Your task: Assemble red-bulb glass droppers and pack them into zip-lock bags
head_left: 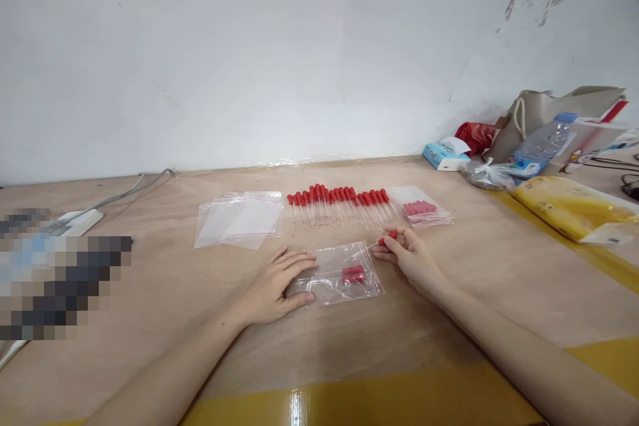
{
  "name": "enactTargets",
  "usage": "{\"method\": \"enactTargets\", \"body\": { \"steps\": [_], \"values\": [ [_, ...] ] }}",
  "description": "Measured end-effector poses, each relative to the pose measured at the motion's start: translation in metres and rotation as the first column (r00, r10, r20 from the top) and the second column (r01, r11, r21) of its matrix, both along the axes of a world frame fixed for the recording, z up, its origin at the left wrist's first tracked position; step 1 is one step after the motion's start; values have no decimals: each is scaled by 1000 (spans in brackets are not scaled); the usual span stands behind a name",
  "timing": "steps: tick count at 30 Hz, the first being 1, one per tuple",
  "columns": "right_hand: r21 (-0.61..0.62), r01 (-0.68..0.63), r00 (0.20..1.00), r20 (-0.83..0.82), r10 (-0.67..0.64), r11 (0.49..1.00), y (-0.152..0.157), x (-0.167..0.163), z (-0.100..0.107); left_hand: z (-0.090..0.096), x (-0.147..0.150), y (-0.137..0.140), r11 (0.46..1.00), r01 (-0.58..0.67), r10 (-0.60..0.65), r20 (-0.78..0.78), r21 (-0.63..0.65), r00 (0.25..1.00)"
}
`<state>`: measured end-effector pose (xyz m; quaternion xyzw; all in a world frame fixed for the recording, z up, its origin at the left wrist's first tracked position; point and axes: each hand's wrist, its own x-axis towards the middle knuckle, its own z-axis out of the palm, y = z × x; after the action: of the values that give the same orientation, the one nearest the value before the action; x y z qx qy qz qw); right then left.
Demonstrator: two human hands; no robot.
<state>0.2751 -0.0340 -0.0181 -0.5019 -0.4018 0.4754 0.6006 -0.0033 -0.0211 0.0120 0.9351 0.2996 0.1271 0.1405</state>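
Note:
A clear zip bag (329, 289) with a red line along its right edge lies flat on the table, and a few red-topped droppers (353, 273) are inside it. My left hand (279, 286) rests on the bag's left side, fingers spread. Between the thumb and fingers of my right hand (407, 254) is a dropper (383, 240) with a red bulb, its thin clear stem pointing left at the bag's right-hand opening. Behind the bag, many more droppers (339, 196) lie side by side, red ends toward the wall.
Unfilled clear bags (244, 219) are piled at left. Filled bags (422, 206) are stacked right of the row. Farther right are a tissue pack (446, 154), a plastic bottle (542, 143), a paper bag (564, 106) and a yellow packet (569, 210). A cable (120, 196) runs at left.

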Motion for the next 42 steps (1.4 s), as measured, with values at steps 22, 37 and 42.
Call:
{"method": "enactTargets", "body": {
  "steps": [22, 37, 42],
  "values": [
    [51, -28, 601, 799, -24, 998, 36, 29, 26, 2, 1, -1, 999, -17, 20, 73, -40, 997],
    [-186, 319, 262, 960, 102, 929, 112, 47, 43, 1, 1, -1, 1000, 4, -2, 52, -31, 999],
    [-147, 294, 297, 953, 55, 944, 90, 51, 61, 0, 0, 0, 1000, 7, -7, 45, -18, 999]
  ]
}}
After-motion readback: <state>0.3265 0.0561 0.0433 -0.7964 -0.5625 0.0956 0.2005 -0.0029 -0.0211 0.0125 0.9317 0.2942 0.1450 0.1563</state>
